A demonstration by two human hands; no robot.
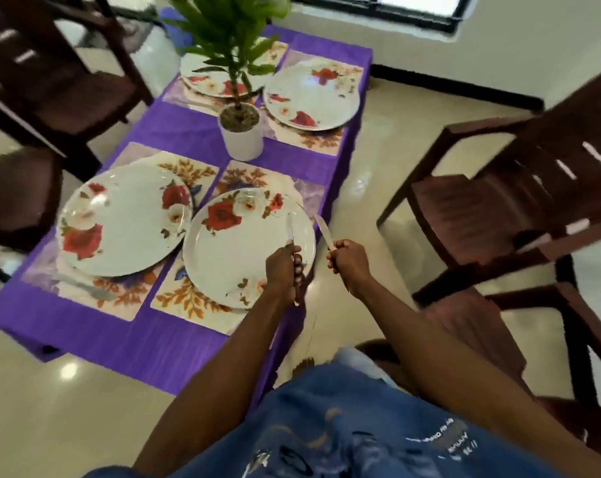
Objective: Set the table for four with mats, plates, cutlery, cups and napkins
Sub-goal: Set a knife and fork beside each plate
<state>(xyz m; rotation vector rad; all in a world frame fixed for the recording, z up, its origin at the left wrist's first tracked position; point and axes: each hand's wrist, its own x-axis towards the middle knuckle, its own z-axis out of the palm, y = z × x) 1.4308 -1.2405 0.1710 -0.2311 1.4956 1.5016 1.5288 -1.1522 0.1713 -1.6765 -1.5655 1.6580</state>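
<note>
Four floral placemats each carry a flowered plate; the near-left plate seems to have blurred cutlery beside it. No cups or napkins show, so those remain. The left hand is clenched around several knives over the near-right plate; the right hand grips a single knife above the table edge. Print on the blue shirt is unreadable.
</note>
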